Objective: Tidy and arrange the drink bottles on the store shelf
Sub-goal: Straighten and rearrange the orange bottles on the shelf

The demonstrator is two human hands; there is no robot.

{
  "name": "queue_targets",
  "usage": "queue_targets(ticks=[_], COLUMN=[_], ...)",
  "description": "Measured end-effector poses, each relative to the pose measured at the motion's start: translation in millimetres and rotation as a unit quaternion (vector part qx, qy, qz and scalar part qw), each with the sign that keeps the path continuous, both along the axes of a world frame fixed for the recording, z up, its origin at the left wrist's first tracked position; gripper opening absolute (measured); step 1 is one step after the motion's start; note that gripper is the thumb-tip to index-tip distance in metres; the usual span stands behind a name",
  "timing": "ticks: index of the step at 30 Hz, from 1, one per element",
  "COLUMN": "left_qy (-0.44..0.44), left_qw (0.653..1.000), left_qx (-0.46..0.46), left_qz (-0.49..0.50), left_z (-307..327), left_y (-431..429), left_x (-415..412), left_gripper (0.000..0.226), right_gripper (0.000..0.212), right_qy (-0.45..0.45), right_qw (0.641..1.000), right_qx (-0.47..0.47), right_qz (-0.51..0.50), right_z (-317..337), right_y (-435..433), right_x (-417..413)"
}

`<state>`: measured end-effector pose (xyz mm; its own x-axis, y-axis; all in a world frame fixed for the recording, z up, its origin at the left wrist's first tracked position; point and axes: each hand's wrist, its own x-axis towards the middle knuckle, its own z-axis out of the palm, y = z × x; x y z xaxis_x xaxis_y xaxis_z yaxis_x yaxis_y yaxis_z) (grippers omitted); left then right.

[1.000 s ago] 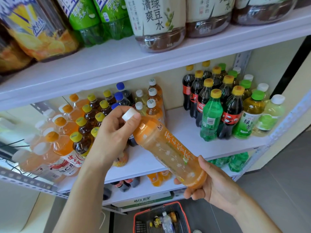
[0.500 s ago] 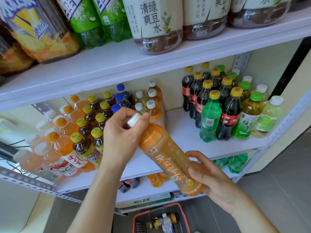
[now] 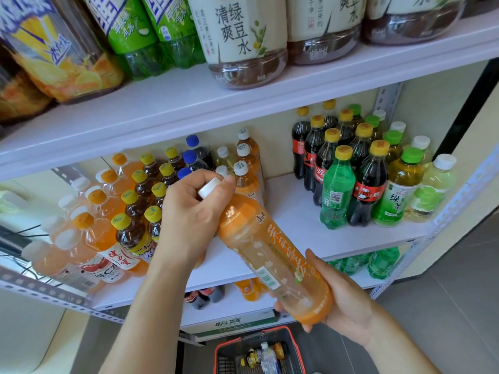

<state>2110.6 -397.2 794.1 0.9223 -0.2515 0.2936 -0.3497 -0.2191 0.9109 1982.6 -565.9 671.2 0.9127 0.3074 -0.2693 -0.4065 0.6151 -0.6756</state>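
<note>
I hold an orange tea bottle (image 3: 272, 255) with a white cap tilted in front of the middle shelf (image 3: 291, 211). My left hand (image 3: 189, 211) grips its cap and neck from the left. My right hand (image 3: 343, 298) cups its base from below, fingers curled round it. Behind my left hand stand rows of matching orange bottles with white caps (image 3: 245, 168), brown tea bottles with yellow caps (image 3: 140, 190) and orange drinks (image 3: 102, 211). Cola and green bottles (image 3: 359, 171) are grouped at the right of the shelf.
Large bottles (image 3: 243, 44) line the top shelf above. A bare strip of shelf lies between the two bottle groups. A lower shelf holds more bottles (image 3: 378, 263). A red shopping basket (image 3: 259, 354) with a few bottles sits on the floor below.
The bottle has turned in my hands, so its barcode side now faces up. My right hand has shifted from wrapping the lower body to cupping the base.
</note>
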Motion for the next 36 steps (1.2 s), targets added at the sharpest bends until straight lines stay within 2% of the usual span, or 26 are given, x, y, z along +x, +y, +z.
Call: queue_targets(ticks=[3,6,8,10,12,15,18,21,24,27,29,32,34,36], left_qy=[-0.003,-0.011,-0.013,-0.016,-0.003,0.050,0.050,0.044,0.038,-0.016,-0.037,-0.022,0.025,0.019], left_qw=[0.998,0.991,0.984,0.982,0.987,0.990,0.991,0.991,0.989,0.984,0.978,0.968,0.967,0.973], left_qx=[0.022,0.068,0.119,0.158,0.159,0.115,0.113,0.129,0.144,0.179,0.203,0.239,0.221,0.199], left_qz=[0.053,0.114,0.135,0.106,0.030,-0.059,-0.043,0.001,0.013,0.003,-0.012,-0.073,-0.127,-0.113], left_z=[-3.1,-6.8,-8.5,-8.9,-7.6,-6.0,-12.2,-19.4,-22.8,-23.8,-24.9,-26.6,-26.9,-31.0], left_y=[-2.7,-6.3,-9.6,-11.8,-10.4,-8.0,-14.2,-20.7,-22.2,-26.5,-30.6,-34.8,-36.1,-38.1], left_x=[6.2,14.2,18.4,22.0,24.9,30.2,33.6,36.8,40.8,39.7,37.4,38.3,44.8,57.7], left_gripper=[0.027,0.030,0.033,0.035,0.030,0.025,0.034,0.039,0.037,0.032,0.029,0.029,0.030,0.029], right_gripper=[0.068,0.058,0.064,0.070,0.062,0.059,0.065,0.067,0.071,0.054,0.051,0.052,0.045,0.038], right_qy=[-0.024,-0.093,-0.091,-0.082,-0.086,-0.066,-0.050,-0.059,-0.052,-0.076,-0.086,-0.091,-0.086,-0.077], right_qw=[0.997,0.980,0.963,0.955,0.964,0.991,0.997,0.996,0.993,0.982,0.969,0.934,0.922,0.920], right_qx=[-0.049,-0.164,-0.234,-0.264,-0.235,-0.114,-0.041,-0.034,-0.102,-0.173,-0.230,-0.342,-0.372,-0.375], right_qz=[-0.048,-0.067,-0.093,-0.106,-0.084,-0.016,0.044,0.060,0.027,0.016,0.000,-0.046,-0.069,-0.083], right_z=[0.8,6.0,6.5,5.4,6.9,5.5,1.5,-3.6,-5.5,1.6,5.0,1.2,-3.9,-9.9], right_y=[-2.2,-0.9,2.1,3.3,1.6,-5.4,-10.0,-13.2,-14.9,-12.9,-8.8,-2.3,-0.4,-1.7], right_x=[1.3,1.3,2.3,3.0,2.0,0.3,1.6,4.7,8.7,12.7,18.4,27.7,30.6,32.2])
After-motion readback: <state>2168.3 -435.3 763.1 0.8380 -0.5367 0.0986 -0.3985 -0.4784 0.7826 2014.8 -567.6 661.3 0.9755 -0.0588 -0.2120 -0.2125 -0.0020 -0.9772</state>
